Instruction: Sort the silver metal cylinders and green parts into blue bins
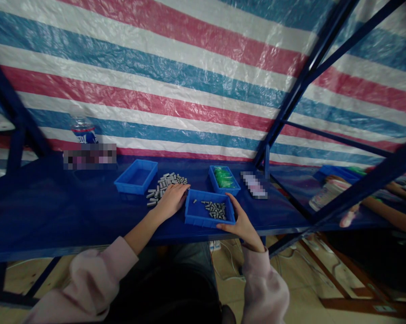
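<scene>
My right hand (239, 222) grips the right end of a blue plastic bin (193, 220), thumb at the near corner and fingers at the far one. Small dark metal pieces (216, 210) lie mostly in that bin's right half, with a single one near its left side. At the bin's left wall is my left hand (172, 200), its fingers stretched out and seemingly holding nothing; the fingertips are partly hidden. Behind and beside this hand, a pile of grey metal cylinders (162, 183) lies loose on the blue table (88, 216).
An empty blue bin (135, 180) stands left of the pile. Another bin (234, 191) holds green packets (224, 177), with a blurred-out phone-like object (254, 184) beside it. A bottle (84, 130) stands back left. Blue metal posts (287, 103) rise at right, where another person's arm (388, 213) shows.
</scene>
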`<state>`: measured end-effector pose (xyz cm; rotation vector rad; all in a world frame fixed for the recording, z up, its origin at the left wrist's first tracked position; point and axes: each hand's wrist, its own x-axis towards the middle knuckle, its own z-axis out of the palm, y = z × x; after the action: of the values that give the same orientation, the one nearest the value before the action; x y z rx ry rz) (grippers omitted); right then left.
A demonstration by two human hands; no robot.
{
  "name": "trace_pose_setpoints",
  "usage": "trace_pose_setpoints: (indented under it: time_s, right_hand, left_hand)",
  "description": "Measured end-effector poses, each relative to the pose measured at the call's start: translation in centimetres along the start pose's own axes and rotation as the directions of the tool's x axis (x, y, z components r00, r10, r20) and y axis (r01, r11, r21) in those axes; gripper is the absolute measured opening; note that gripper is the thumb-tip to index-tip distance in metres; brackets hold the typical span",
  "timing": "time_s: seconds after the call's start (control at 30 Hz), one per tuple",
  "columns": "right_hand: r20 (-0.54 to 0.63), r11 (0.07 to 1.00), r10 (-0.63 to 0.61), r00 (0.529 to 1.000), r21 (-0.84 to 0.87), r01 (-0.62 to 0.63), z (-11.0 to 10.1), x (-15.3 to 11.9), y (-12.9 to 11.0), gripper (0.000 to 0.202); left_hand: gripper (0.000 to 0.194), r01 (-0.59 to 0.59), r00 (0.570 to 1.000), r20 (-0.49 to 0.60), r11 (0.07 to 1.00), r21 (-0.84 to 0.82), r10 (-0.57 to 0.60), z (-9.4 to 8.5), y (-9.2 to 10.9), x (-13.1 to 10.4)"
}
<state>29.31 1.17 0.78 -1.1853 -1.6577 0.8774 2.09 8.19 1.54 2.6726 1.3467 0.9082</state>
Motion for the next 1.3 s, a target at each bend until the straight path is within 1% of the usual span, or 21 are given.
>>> trace_pose_setpoints:
  time_s: [0.13,0.2,0.23,0.27,0.33,0.37,0.4,0.43,0.47,0.63,0.73,0.9,0.93,1.07,1.1,1.17,1.2,1.23,1.3]
  right_hand:
    - [-0.003,1.000,-0.011,1.000,0.010,0.011,0.0,0.0,0.2,0.105]
    - [-0.004,1.000,-0.012,1.000,0.013,0.012,0.0,0.0,0.3,0.106]
    - [-0.004,1.000,-0.010,1.000,0.014,0.011,0.0,0.0,0.3,0.106]
    - [-0.003,1.000,-0.009,1.000,0.014,0.009,0.0,0.0,0.3,0.106]
    - [-0.002,1.000,-0.010,1.000,0.012,0.010,0.0,0.0,0.3,0.106]
    - [-0.002,1.000,-0.012,1.000,0.009,0.012,-0.1,0.0,0.3,0.105]
    - [-0.003,1.000,-0.014,1.000,0.007,0.014,-0.1,0.0,0.3,0.105]
    - [-0.004,1.000,-0.015,1.000,0.005,0.015,-0.1,0.0,0.3,0.105]
    - [-0.005,1.000,-0.015,1.000,0.006,0.015,0.0,0.0,0.3,0.105]
    - [0.008,0.999,-0.007,1.000,0.045,0.006,0.0,0.0,0.3,0.105]
    - [0.008,0.999,-0.003,1.000,0.049,0.003,0.0,0.0,0.4,0.106]
    - [0.007,1.000,-0.010,1.000,0.028,0.010,-0.1,0.0,0.3,0.106]
    - [0.007,1.000,-0.011,1.000,0.028,0.011,-0.1,0.0,0.3,0.106]
    - [0.014,0.998,0.008,1.000,0.058,-0.009,0.0,0.1,0.1,0.107]
    - [0.015,0.998,0.012,1.000,0.065,-0.013,0.0,0.1,0.1,0.108]
    - [0.013,0.998,0.010,1.000,0.068,-0.011,0.0,0.1,0.1,0.108]
    - [0.012,0.998,0.005,1.000,0.065,-0.006,-0.1,0.0,0.1,0.107]
    - [0.013,0.998,0.002,1.000,0.058,-0.003,-0.1,0.0,0.2,0.107]
    - [0.016,0.999,-0.001,1.000,0.044,0.000,-0.1,0.0,0.2,0.106]
  left_hand:
    - [0.039,0.048,0.993,-0.104,0.999,-0.012,-0.049,0.6,-0.5,0.3]
    - [0.040,0.057,0.974,-0.215,0.997,-0.044,-0.065,0.4,-0.4,0.4]
    - [0.041,0.054,0.951,-0.300,0.996,-0.072,-0.073,0.3,-0.3,0.4]
    - [0.043,0.044,0.914,-0.397,0.993,-0.109,-0.084,0.1,-0.2,0.5]
    - [0.049,0.002,0.818,-0.565,0.983,-0.186,-0.109,-0.2,0.2,0.4]
    - [0.052,-0.019,0.780,-0.615,0.977,-0.210,-0.117,-0.3,0.3,0.4]
    - [0.055,-0.037,0.755,-0.645,0.974,-0.225,-0.120,-0.4,0.5,0.3]
    - [0.057,-0.055,0.743,-0.660,0.972,-0.228,-0.113,-0.4,0.6,0.2]
    - [0.059,-0.072,0.741,-0.664,0.973,-0.219,-0.095,-0.4,0.7,0.2]
    - [0.060,-0.150,0.761,-0.648,0.981,-0.124,0.034,-0.5,1.2,-0.2]
    - [0.062,-0.174,0.765,-0.642,0.976,-0.129,0.052,-0.7,1.5,-0.2]
    - [0.064,-0.205,0.753,-0.654,0.969,-0.136,0.068,-1.0,1.8,-0.3]
    - [0.064,-0.212,0.762,-0.644,0.966,-0.150,0.067,-1.1,1.8,-0.4]
    - [0.068,-0.234,0.834,-0.546,0.946,-0.222,0.078,-1.1,2.0,-0.8]
    - [0.068,-0.238,0.846,-0.526,0.944,-0.230,0.085,-1.1,2.0,-0.8]
    - [0.061,-0.219,0.857,-0.510,0.946,-0.239,0.069,-1.1,1.8,-0.8]
    - [0.055,-0.186,0.862,-0.505,0.954,-0.235,0.043,-1.0,1.7,-0.6]
    - [0.048,-0.133,0.867,-0.498,0.967,-0.219,0.007,-1.0,1.5,-0.5]
    - [0.038,0.024,0.886,-0.456,0.991,-0.134,-0.083,-0.9,1.0,-0.1]
